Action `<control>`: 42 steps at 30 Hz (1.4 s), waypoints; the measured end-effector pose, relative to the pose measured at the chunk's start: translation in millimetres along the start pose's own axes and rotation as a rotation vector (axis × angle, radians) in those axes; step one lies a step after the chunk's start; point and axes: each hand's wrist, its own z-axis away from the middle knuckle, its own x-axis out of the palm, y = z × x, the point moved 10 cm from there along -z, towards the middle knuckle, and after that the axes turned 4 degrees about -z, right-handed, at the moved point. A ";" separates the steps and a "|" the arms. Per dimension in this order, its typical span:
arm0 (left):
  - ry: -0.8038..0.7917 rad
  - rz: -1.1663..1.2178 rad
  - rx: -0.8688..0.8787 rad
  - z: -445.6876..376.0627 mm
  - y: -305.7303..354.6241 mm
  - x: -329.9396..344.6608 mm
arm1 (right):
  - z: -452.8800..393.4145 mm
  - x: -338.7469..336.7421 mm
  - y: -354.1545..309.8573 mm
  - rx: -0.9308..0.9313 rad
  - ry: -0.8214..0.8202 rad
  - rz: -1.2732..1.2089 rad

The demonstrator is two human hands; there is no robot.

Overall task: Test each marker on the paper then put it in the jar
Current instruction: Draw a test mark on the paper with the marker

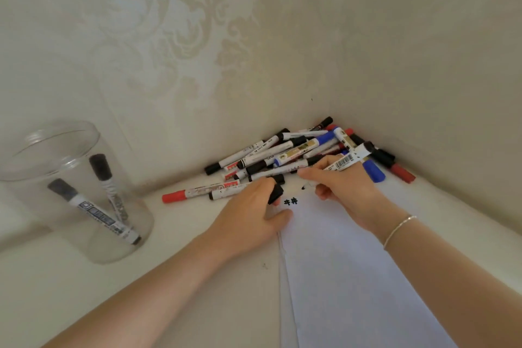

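Gripping white marker [339,164] (barcode label), right hand [341,181] over paper [353,263]; left hand [251,212] pinches black cap [275,193]; 2 markers in jar [56,150].

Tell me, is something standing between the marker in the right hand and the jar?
Yes: the left hand, holding a black cap, lies between the marker in the right hand and the open-topped jar.

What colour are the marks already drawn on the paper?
Black, seen in the head view: two small marks at the paper's far end.
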 end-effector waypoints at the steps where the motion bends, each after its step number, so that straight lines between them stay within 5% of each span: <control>1: 0.012 -0.014 0.003 0.8 -1.1 2.3 | -1.1 -2.1 2.3 0.001 0.023 -0.027; 10: 0.097 0.047 0.001 3.6 -3.5 5.9 | -7.1 -11.1 11.6 -0.060 0.221 0.110; 42: 0.142 0.029 0.020 4.1 -0.8 2.4 | -8.6 -12.3 21.8 0.016 0.259 0.167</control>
